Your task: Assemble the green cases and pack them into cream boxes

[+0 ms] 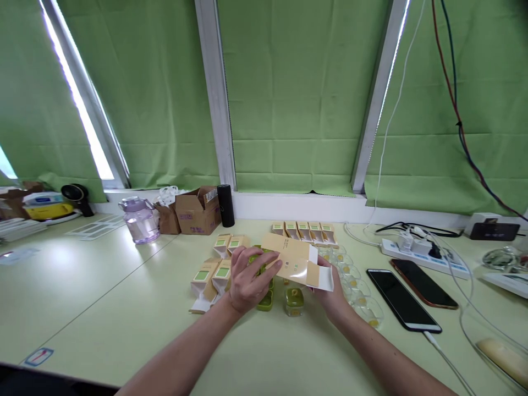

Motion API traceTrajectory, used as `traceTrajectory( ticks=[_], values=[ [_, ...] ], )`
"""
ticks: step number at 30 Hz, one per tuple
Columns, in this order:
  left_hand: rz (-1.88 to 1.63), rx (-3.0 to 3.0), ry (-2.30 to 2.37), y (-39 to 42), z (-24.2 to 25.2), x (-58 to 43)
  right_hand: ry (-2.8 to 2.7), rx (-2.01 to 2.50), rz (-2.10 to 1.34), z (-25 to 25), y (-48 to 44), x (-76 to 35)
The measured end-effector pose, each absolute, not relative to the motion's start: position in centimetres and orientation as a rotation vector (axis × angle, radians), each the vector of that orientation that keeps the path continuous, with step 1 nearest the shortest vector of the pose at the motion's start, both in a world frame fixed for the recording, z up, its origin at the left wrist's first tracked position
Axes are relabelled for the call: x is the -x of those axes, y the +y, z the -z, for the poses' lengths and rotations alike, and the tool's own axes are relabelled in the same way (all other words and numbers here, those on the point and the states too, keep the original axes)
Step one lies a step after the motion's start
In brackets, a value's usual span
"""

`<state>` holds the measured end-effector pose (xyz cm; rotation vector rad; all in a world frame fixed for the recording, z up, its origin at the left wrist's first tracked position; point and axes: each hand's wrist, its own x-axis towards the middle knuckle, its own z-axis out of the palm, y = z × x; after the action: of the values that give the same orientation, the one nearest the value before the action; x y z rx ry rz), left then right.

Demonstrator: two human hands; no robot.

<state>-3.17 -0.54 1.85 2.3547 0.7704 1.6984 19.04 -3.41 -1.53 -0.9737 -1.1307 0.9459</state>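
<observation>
Both hands hold one flattened tan carton (295, 263) above the table. My left hand (251, 278) has its fingers closed on the carton's left part. My right hand (331, 294) grips its right end from beneath, near the white flaps, its fingers partly hidden. Below the carton, a small clear jar with a green lid (294, 301) stands between the hands. Green lids (266, 300) lie in a column beside my left hand. Clear round cups (358, 291) stand in rows right of my right hand. Small tan boxes (205, 275) with green windows stand at the left.
More small boxes (303, 230) line the back. Two phones (403, 300) lie at the right near a power strip (424, 257) and white cables. A purple jug (140, 223), a brown cardboard box (198, 212) and a black cylinder (225, 206) stand at the back left.
</observation>
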Motion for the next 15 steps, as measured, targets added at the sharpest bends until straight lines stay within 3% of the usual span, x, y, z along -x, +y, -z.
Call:
traceTrajectory(
  ticks=[11, 15],
  values=[
    [-2.098, -2.34, 1.075, 2.6, -2.7, 3.0, -1.046, 0.984, -0.969, 1.0, -3.1, -18.6],
    [-1.958, -2.173, 1.481, 4.9, -4.9, 3.7, -1.052, 0.963, -0.982, 1.0, -3.1, -18.5]
  ],
)
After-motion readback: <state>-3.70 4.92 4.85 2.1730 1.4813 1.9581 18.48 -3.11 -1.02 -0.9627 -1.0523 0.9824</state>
